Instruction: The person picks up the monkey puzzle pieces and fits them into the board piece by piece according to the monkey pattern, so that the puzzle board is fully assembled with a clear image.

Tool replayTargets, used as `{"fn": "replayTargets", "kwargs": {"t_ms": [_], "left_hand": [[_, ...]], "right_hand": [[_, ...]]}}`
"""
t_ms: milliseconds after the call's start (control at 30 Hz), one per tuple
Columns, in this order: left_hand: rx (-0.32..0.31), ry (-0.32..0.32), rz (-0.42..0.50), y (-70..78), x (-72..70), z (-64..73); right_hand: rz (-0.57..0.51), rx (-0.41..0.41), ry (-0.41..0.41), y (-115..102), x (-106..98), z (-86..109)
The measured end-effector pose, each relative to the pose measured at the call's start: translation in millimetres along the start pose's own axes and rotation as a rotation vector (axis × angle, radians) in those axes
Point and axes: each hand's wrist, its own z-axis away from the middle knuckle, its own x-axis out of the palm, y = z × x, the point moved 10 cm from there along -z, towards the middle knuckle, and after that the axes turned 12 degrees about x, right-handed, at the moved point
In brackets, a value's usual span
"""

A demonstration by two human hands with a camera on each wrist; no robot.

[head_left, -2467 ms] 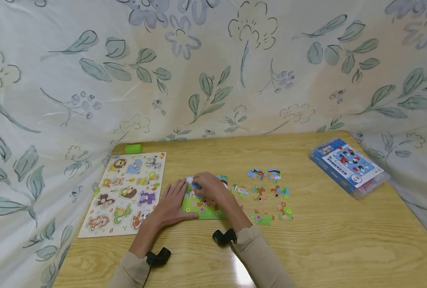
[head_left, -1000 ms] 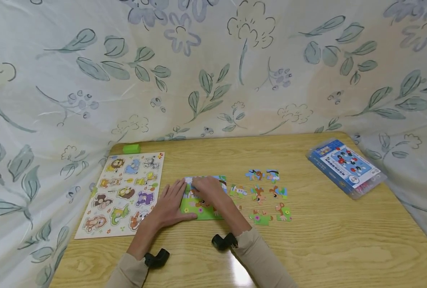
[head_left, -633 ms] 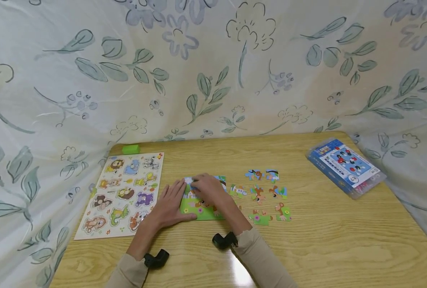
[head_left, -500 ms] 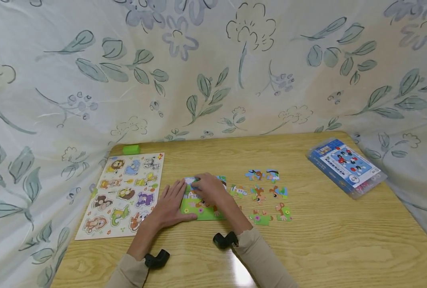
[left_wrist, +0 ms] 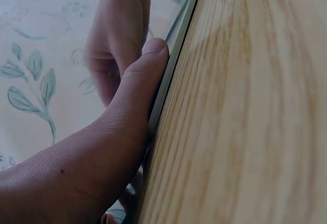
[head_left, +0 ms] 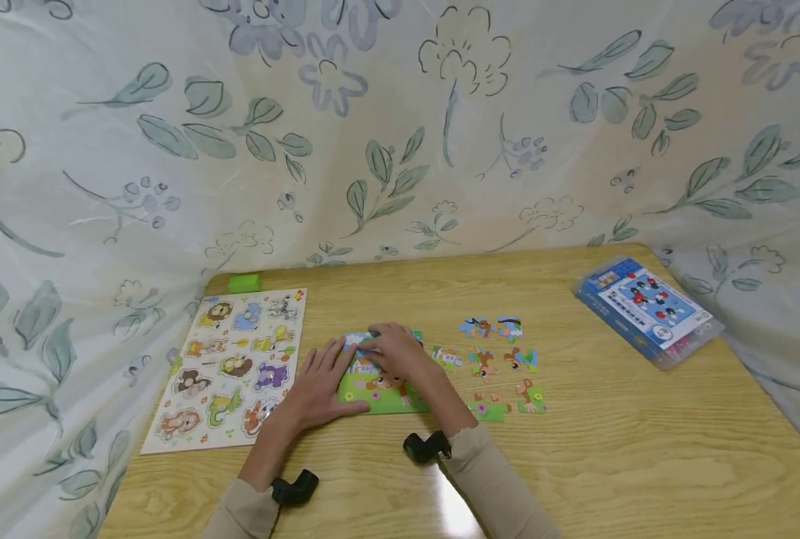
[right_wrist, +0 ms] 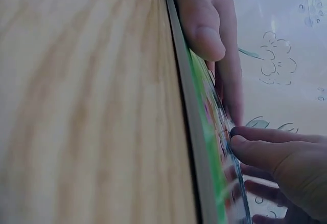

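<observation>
Resting straight-fingered on the left side of the puzzle board (head_left: pixel 389 404), the left hand (head_left: pixel 315 389) lies beside the right hand (head_left: pixel 403 355), whose fingertips are at the board's upper part; whether they pinch anything I cannot tell; loose puzzle pieces (head_left: pixel 491 410) lie rightward on the table (head_left: pixel 616 457); farther back, a boxed set (head_left: pixel 652 307), then a green block (head_left: pixel 245 284).

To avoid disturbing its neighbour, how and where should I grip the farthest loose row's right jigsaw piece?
Probably pinch this jigsaw piece by its far and near edges, from the right: it lies flat, the neighbouring piece close on its left.
</observation>
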Motion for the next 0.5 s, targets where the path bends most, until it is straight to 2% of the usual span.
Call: {"fn": "replayTargets", "kwargs": {"t_ms": [133, 267, 400, 500], "left_hand": [[0.012, 0.008, -0.015, 2.0, -0.2, -1.3], [0.008, 0.003, -0.017, 1.6, -0.2, -1.2], [0.000, -0.004, -0.007, 0.8, -0.3, -0.9], [-0.005, -0.011, -0.007, 0.4, -0.6, -0.6]], "right_hand": [[-0.009, -0.042, 0.068, 1.8, -11.9, 2.0], [-0.105, -0.063, 0.153, 11.3, -34.2, 7.1], [-0.092, -0.083, 0.217, 28.8, -50.4, 15.3], [-0.082, -0.071, 0.234, 48.7, -60.7, 22.9]]}}
